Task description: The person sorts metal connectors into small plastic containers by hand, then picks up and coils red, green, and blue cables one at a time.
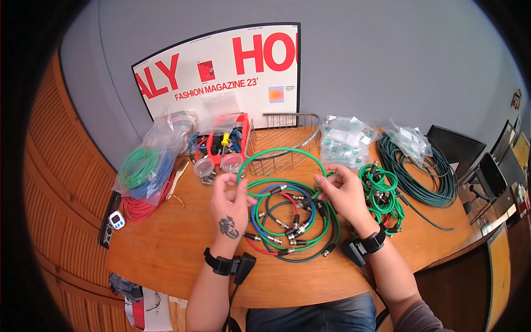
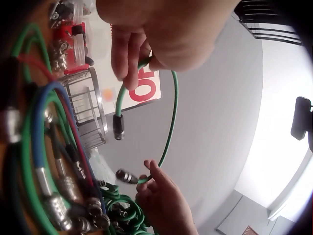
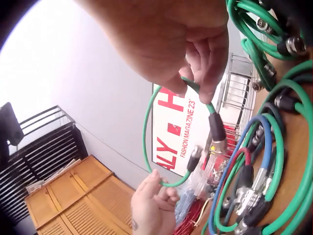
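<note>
A short green cable (image 1: 283,150) arches up between my two hands above the table. My left hand (image 1: 230,209) pinches it near one end, my right hand (image 1: 344,195) near the other. Past the left fingers, a black-and-metal connector (image 2: 119,128) hangs down in the left wrist view. Another connector (image 2: 126,176) pokes out beside the right hand. Below both hands lie loosely coiled cables in green, blue (image 1: 256,222), red and dark colours, their metal-tipped plugs (image 1: 297,242) gathered mostly inside the rings.
Behind stand a wire basket (image 1: 283,161), a red bin (image 1: 244,145) and small clear tubs (image 1: 203,167). At left, a plastic bag (image 1: 166,130) lies beside red cable (image 1: 138,209). Rightward are bundled green cables (image 1: 381,191), bagged parts (image 1: 347,138) and a dark green coil (image 1: 442,188).
</note>
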The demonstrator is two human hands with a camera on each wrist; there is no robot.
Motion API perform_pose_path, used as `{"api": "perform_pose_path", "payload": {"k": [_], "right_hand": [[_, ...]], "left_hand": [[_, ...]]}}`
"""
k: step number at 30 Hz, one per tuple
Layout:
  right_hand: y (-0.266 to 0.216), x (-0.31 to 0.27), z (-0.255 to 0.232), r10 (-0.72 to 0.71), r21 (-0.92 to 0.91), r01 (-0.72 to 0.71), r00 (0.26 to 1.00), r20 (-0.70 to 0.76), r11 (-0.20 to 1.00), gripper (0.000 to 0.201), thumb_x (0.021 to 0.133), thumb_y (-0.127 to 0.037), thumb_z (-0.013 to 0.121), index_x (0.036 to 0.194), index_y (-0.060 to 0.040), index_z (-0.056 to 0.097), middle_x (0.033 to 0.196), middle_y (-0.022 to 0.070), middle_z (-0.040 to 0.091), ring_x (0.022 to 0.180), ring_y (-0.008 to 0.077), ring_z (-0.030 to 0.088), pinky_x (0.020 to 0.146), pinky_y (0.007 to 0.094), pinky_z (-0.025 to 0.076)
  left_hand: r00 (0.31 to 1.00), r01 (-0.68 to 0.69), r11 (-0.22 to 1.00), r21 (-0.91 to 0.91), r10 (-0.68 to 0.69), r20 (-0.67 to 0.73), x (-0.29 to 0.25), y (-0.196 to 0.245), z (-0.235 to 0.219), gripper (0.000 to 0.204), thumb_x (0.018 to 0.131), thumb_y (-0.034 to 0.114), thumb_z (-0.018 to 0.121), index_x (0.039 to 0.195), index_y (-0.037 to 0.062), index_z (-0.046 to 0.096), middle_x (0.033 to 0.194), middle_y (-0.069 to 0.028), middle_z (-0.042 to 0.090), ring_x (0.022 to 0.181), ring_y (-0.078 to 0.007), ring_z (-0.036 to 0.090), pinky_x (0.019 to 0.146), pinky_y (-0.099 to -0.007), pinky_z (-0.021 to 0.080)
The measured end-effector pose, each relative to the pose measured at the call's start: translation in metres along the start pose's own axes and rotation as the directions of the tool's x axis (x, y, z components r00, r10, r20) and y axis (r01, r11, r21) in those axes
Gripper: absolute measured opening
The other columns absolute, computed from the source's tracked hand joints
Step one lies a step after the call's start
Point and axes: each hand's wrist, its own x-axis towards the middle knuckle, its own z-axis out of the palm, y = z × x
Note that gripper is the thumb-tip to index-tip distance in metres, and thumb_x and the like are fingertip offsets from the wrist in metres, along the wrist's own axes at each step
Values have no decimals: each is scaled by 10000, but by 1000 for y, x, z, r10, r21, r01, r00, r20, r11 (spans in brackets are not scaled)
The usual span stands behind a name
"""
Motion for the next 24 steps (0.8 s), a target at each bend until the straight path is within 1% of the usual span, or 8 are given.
{"api": "perform_pose_path", "payload": {"k": [1,6,8,9,14,16,20,24], "right_hand": [[8,1,2,5,203,-10,1000,25,979,352,933,-138,681,1219,9,537,736,86,693,598,130,669,525,241,520],[-1,-6,15,49,427,-74,996,69,901,537,952,-130,656,1374,-45,335,772,102,671,598,150,664,529,241,533],[1,-10,17,23,459,-54,997,73,887,560,957,-131,647,1391,-58,300,759,95,660,600,148,661,532,242,536],[5,-11,18,8,462,-46,997,83,886,501,969,-144,631,1368,-60,340,758,90,655,600,146,658,530,241,536],[12,-7,13,28,467,-143,969,245,872,342,997,-133,576,1305,-58,450,816,82,656,654,147,665,579,255,551],[5,-9,12,86,720,-346,924,373,602,269,996,-85,554,1260,-62,507,890,91,667,717,147,672,653,251,552],[3,-13,15,22,704,-361,897,441,611,293,988,-54,544,1276,-53,495,1010,104,689,868,172,702,741,255,563],[13,-20,30,-22,456,-222,882,471,862,310,1001,-97,553,1298,-51,480,1196,80,676,1041,187,685,794,253,545]], "left_hand": [[997,20,999,-39,-17,79,-1,-4,2,127,962,12,575,1039,5,474,944,-86,643,798,-163,696,688,-254,552],[956,-152,983,-103,173,238,-1,-24,11,92,975,-12,525,1033,15,458,915,-117,663,755,-214,719,633,-277,580],[896,253,962,-105,-192,401,-6,-13,10,57,1003,41,494,1053,16,479,924,-141,677,791,-239,725,649,-317,598],[877,306,947,-97,-240,416,-7,-9,12,132,1021,105,476,1105,15,525,983,-197,688,798,-260,729,642,-330,605],[842,397,885,-243,-246,481,-6,-8,10,296,1012,175,519,1214,-40,550,1055,-234,688,847,-265,720,722,-352,595],[845,416,829,-375,-199,497,-5,-7,8,344,1008,200,535,1230,-62,555,1064,-234,690,871,-264,715,757,-363,589],[830,470,810,-352,-268,490,-7,-6,7,352,1000,207,549,1205,-78,581,1054,-208,695,916,-247,695,794,-356,570],[873,383,870,-311,-232,429,-11,-14,10,316,966,121,599,1237,-38,563,1030,-185,696,905,-221,685,773,-326,552]]}}
